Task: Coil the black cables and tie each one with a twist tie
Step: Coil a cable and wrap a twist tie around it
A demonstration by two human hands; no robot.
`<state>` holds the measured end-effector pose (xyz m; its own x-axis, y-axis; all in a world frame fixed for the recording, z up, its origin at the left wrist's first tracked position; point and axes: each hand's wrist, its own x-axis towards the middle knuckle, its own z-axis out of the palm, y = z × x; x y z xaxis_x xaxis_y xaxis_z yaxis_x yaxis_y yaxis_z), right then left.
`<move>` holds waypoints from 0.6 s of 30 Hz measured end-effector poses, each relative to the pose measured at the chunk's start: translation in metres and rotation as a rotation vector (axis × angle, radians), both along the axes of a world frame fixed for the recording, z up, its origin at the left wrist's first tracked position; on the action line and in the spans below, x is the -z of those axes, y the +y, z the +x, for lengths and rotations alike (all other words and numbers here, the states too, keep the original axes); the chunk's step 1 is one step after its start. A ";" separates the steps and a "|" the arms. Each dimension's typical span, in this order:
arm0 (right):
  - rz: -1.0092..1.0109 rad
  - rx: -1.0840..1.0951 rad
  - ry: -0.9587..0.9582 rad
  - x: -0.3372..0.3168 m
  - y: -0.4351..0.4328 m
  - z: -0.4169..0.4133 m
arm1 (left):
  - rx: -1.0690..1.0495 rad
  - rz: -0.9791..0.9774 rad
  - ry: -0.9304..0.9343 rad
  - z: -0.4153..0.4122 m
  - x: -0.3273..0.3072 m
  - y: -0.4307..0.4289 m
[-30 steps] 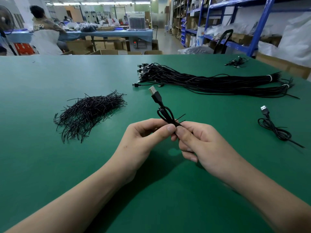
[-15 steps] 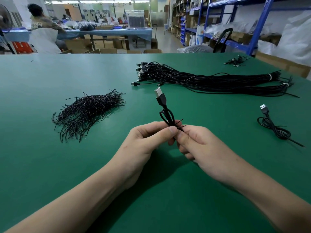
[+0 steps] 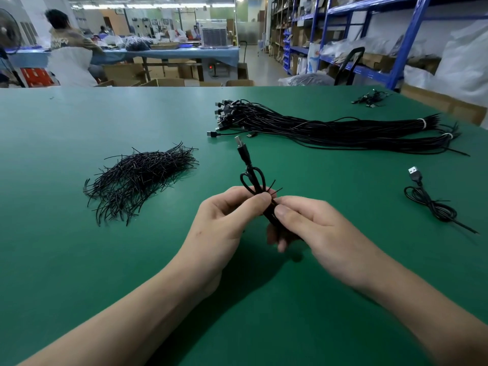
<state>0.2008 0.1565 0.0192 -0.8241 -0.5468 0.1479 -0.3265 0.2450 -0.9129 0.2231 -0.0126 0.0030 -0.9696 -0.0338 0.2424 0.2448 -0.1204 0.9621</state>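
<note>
Step in hand: The tying of one coiled cable point(image 3: 252, 180) is judged to be under way. A twist tie point(image 3: 272, 184) is seen wrapped at the coil's waist, with its two free ends poking out.
Left hand: The left hand point(image 3: 224, 223) is closed in a pinch, thumb against fingers, on the coil just where the tie crosses it.
Right hand: The right hand point(image 3: 317, 228) is curled round the lower part of the same coil, thumb pressed on top.
Next move: The tie's ends would need to be caught and twisted together while the coil is kept from springing open (a small, fiddly pinch, by the look of it).
Cable's look: A thin black lead is seen folded into a narrow loop, and its USB plug point(image 3: 241, 151) stands up and away from the hands.
Where it is: The coil is held above the green table point(image 3: 79, 260), to the right of the pile of twist ties point(image 3: 140, 178) and nearer the person.
Waiting: A long bundle of uncoiled cables point(image 3: 330, 128) is laid beyond that pile and to its right.
Done: One tied cable point(image 3: 427, 204) is seen lying far to the right of the pile.
</note>
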 end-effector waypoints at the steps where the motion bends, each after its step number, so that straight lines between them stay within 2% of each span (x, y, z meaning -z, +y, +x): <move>1: 0.014 0.076 0.081 0.000 0.001 0.000 | -0.009 0.004 -0.008 0.000 0.000 -0.001; 4: -0.070 0.275 0.247 -0.001 0.002 -0.002 | -0.038 -0.037 -0.040 -0.002 0.001 -0.003; 8: -0.106 0.277 0.296 -0.001 0.001 -0.002 | 0.006 -0.087 -0.052 -0.002 0.004 -0.002; 18: -0.157 0.230 0.170 -0.002 0.004 -0.008 | 0.021 -0.024 0.047 -0.002 0.004 0.002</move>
<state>0.1928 0.1601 0.0216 -0.8794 -0.3090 0.3622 -0.4303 0.1902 -0.8824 0.2212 -0.0106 -0.0007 -0.9574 -0.0070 0.2887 0.2878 -0.1027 0.9522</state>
